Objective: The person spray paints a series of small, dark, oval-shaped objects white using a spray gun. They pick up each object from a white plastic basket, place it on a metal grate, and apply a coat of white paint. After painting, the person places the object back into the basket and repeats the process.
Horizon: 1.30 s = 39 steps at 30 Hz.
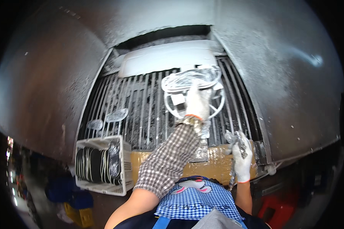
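- Slatted grate [143, 114], largest; its far end partly covered by a pale sheet [168, 58].
- Left arm, checked sleeve [168, 154]; stretched forward and slightly rightward over the grate.
- White ring [220, 103], on the grate; far part hidden by an oval piece [176, 83], near part by the left arm and hand.
- Left hand [197, 101], white-gloved, at the oval piece's near edge; motion-blurred, whether the fingers grip cannot be told.
- Right hand [242, 160], gloved, forearm bent close; fingers closed around a grey-coated tool [237, 142], outline unclear.
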Available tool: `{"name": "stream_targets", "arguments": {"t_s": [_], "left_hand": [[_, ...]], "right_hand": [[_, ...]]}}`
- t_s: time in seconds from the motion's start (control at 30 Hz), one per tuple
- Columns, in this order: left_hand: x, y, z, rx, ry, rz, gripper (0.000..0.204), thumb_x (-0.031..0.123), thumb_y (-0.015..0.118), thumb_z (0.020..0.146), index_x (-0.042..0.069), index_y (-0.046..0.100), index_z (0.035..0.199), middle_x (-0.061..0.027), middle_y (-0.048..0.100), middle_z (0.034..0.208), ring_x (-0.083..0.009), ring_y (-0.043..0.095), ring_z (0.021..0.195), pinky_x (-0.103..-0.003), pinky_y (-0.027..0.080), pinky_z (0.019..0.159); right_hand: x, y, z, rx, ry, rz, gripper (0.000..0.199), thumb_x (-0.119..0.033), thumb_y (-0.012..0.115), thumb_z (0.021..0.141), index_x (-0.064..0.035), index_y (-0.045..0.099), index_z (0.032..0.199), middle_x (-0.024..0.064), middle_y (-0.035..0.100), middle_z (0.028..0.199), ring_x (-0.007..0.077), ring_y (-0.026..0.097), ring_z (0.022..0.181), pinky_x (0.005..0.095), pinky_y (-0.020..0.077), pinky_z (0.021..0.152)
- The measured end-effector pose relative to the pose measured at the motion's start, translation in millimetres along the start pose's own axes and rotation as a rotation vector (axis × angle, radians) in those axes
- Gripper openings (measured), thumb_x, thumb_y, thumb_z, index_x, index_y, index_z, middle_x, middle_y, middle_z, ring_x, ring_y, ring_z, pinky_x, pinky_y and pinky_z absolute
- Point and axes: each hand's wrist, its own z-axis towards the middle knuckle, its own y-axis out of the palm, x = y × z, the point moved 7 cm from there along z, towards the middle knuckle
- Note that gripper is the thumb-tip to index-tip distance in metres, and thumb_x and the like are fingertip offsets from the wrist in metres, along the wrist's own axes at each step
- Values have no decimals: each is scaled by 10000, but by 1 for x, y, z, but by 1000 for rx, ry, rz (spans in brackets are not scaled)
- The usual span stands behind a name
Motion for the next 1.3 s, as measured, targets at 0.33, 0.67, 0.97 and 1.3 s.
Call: {"name": "stream_targets", "arguments": {"t_s": [0.33,0.67,0.97,1.3], "left_hand": [[-37,-58,-9,172,-464,-1318,313,149,618,1050,-54,614,1289,-191,688,1289,-302,680,1216,-467,596,1035],[-202,-236,-48,561,-498,-1231,511,16,541,1011,-106,408,1489,-298,549,1484,-438,584,1364,-634,514,1142],[-382,-166,-203,676,-1029,-1277,416,66,501,1027,-88,480,1413,-294,599,1402,-428,659,1241,-599,599,1020],[-400,-144,-166,579,-998,-1301,325,215,562,1055,24,601,1315,-166,697,1264,-325,711,1120,-474,617,903]], "right_hand": [[51,-7,-7,-73,16,-157,551,-147,625,1058,57,488,1552,115,601,1305,143,651,1017,307,551,901],[48,30,-13,-146,71,-199,621,-270,661,1064,42,472,1566,93,688,1155,120,656,885,281,556,770],[66,37,-2,-173,84,-290,610,-234,656,1058,44,471,1568,87,683,1196,111,647,900,274,554,774],[72,46,-5,-168,192,-271,563,-155,617,1052,52,475,1556,120,646,1232,143,643,899,299,552,784]]}}
